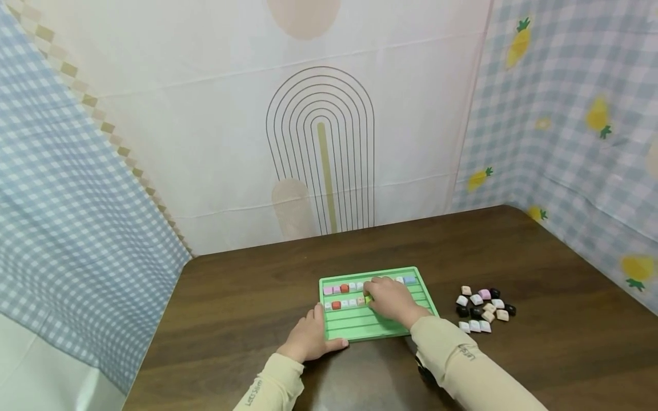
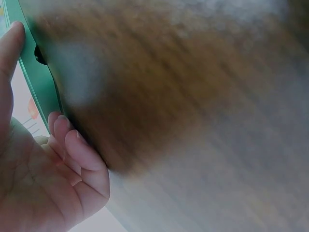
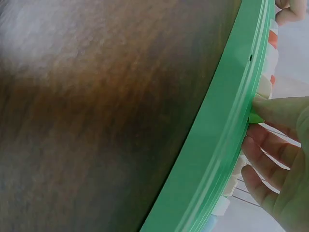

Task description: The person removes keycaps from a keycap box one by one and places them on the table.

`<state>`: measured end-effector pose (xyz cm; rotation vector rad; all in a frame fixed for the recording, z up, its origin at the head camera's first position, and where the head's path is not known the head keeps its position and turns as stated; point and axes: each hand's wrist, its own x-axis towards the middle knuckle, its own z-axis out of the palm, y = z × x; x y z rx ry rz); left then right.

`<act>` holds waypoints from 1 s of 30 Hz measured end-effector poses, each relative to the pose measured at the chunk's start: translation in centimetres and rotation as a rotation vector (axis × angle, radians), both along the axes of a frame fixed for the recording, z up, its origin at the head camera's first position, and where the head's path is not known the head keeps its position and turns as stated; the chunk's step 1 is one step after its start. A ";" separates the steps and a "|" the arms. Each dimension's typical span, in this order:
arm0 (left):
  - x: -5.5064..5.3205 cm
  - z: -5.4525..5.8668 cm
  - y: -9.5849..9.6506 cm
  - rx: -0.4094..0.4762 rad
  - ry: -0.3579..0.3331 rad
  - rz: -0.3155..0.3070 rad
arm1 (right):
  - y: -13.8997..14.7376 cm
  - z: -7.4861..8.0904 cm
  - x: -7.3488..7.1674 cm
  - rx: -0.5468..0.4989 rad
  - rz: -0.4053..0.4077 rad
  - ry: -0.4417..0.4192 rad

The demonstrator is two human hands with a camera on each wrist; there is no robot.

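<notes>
A light green ridged tray [image 1: 354, 331] lies on the table, with keycaps in its two upper rows. My left hand [image 1: 307, 337] grips its near left corner, fingers along the left side and thumb at the front edge; in the left wrist view the fingers curl against the tray's side. Over the second row, my right hand [image 1: 392, 299] pinches a yellow-green keycap [image 1: 368, 299] between thumb and forefinger. Just left of it in that row are white keycaps and a red keycap [image 1: 336, 305]. Part of the top row, which ends in a blue keycap [image 1: 409, 280], is hidden behind the right hand.
Loose white, black, beige and pink keycaps [image 1: 485, 294] lie in a group right of the tray on the dark wooden table [image 1: 247, 297]. A pale cloth [image 1: 231, 142] hangs behind the table, with checked cloths [image 1: 576, 114] at both sides.
</notes>
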<state>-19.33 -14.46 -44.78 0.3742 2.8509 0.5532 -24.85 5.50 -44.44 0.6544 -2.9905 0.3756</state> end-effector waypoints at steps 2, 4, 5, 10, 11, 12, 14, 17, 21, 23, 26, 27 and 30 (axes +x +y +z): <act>0.0 0.0 0.0 -0.005 0.004 -0.005 | 0.0 0.0 -0.1 0.014 0.001 0.011; -0.1 0.1 0.1 -0.005 0.004 -0.008 | 0.0 0.0 0.0 0.008 -0.001 0.018; -0.1 0.2 0.1 -0.005 0.005 -0.010 | 0.1 -0.1 0.0 0.001 -0.004 0.020; -0.1 0.3 0.2 0.001 0.001 -0.008 | 0.2 -0.4 0.2 -0.031 -0.031 0.035; -0.1 0.3 0.2 0.000 -0.003 -0.006 | 0.3 -0.4 0.2 -0.032 -0.034 0.038; -0.1 0.3 0.1 0.000 -0.006 -0.003 | 0.3 -0.5 0.2 -0.032 -0.034 0.041; 0.0 0.2 0.1 0.002 -0.012 0.001 | 0.3 -0.7 0.2 -0.035 -0.030 0.043; 0.1 -0.1 0.0 0.004 -0.018 0.003 | 0.3 -0.7 0.4 -0.046 -0.023 0.042; 0.1 -0.3 0.0 0.014 -0.022 0.005 | 1.1 -0.2 0.7 -0.087 -0.037 0.051; 0.1 -0.4 0.0 0.014 -0.018 0.005 | 1.8 0.3 0.8 -0.108 -0.051 0.056; 0.1 -0.3 -0.1 0.008 -0.012 0.004 | 3.4 1.2 0.7 -0.111 -0.065 0.065; 0.1 -0.3 -0.1 0.005 -0.010 0.002 | 4.0 1.6 0.7 -0.109 -0.069 0.066; 0.0 -0.1 0.0 0.001 -0.008 -0.004 | 6.1 2.3 0.5 -0.091 -0.085 0.079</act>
